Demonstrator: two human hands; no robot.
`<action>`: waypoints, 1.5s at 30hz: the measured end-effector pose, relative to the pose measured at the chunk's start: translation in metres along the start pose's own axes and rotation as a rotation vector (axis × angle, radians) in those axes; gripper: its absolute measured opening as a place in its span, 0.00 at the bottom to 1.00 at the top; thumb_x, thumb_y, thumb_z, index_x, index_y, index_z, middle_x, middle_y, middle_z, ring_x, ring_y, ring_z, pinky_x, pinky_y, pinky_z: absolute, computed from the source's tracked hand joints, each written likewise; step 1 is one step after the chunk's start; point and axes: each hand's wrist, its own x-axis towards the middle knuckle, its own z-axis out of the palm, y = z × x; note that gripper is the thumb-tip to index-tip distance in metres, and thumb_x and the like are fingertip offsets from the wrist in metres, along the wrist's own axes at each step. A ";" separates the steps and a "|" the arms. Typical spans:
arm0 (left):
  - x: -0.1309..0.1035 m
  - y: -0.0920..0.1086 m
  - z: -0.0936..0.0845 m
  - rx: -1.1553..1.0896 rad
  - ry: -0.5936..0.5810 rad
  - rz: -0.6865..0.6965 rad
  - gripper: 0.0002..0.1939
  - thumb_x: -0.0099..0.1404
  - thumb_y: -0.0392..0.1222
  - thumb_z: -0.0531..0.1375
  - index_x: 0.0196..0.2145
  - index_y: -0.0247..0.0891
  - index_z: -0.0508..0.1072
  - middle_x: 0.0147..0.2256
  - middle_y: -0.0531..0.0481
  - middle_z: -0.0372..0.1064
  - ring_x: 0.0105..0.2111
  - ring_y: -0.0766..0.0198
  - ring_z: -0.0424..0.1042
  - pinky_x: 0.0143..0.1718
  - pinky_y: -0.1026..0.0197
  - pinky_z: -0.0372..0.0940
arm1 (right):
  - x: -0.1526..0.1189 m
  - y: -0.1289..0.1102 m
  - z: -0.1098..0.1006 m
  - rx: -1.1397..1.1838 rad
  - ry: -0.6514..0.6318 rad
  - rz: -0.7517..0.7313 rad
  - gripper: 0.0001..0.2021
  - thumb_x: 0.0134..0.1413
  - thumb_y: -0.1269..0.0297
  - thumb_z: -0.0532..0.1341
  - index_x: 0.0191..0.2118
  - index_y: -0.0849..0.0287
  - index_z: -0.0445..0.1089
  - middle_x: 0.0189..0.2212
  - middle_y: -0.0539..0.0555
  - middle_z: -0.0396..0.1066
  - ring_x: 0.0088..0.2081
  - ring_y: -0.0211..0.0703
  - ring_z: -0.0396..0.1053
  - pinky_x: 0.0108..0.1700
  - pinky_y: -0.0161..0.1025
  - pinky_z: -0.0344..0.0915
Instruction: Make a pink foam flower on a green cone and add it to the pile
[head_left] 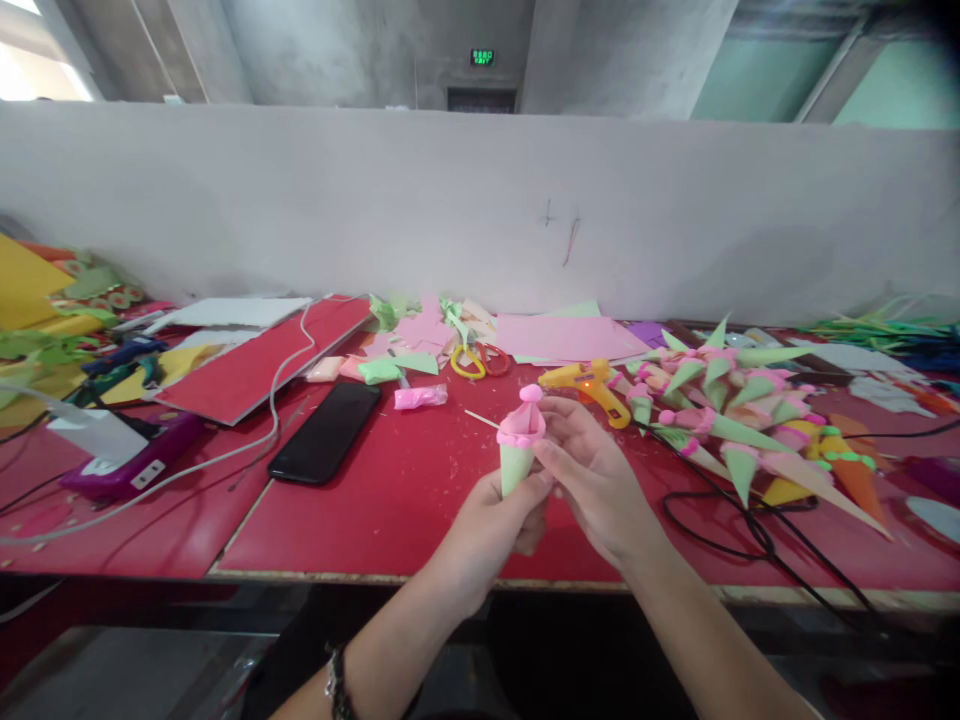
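Note:
A small light-green paper cone (516, 464) stands nearly upright in my left hand (487, 525), whose thumb and fingers close round its lower part. Pink clay trim (519, 440) rings the cone's mouth. Pink paper rises inside it, topped by a pink clay ball (531, 393). My right hand (596, 480) is closed against the cone's right side, its thumb at the trim. Its curled fingertips are partly hidden behind the cone. A thin stick (481, 418) lies just left of the cone.
A yellow glue gun (585, 382) lies behind my right hand, beside a heap of paper cones (720, 400). Black cables (720, 545) loop at right. Scissors (468, 362), wrapped clay (420, 398), a phone (326, 432) and a purple power strip (142, 455) lie leftward. A white partition (375, 210) stands behind.

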 end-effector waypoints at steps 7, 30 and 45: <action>-0.001 0.001 0.000 0.035 -0.037 -0.005 0.18 0.54 0.51 0.58 0.20 0.37 0.55 0.15 0.62 0.41 0.15 0.76 0.40 0.17 0.67 0.38 | -0.001 0.000 -0.002 0.058 -0.078 0.073 0.17 0.47 0.63 0.60 0.46 0.53 0.62 0.40 0.53 0.69 0.38 0.39 0.68 0.36 0.35 0.66; 0.004 0.010 -0.011 0.029 0.187 0.162 0.18 0.51 0.52 0.60 0.21 0.35 0.61 0.12 0.63 0.42 0.14 0.76 0.43 0.16 0.68 0.41 | -0.005 -0.004 0.001 -0.546 -0.064 -0.287 0.05 0.51 0.68 0.57 0.35 0.57 0.68 0.34 0.52 0.65 0.38 0.40 0.66 0.40 0.38 0.65; 0.004 0.007 -0.016 0.092 0.169 0.178 0.19 0.56 0.51 0.57 0.18 0.36 0.56 0.13 0.61 0.46 0.14 0.77 0.46 0.17 0.68 0.42 | -0.005 -0.005 0.003 -0.632 0.000 -0.403 0.03 0.50 0.72 0.56 0.30 0.59 0.65 0.29 0.50 0.63 0.33 0.37 0.63 0.35 0.35 0.62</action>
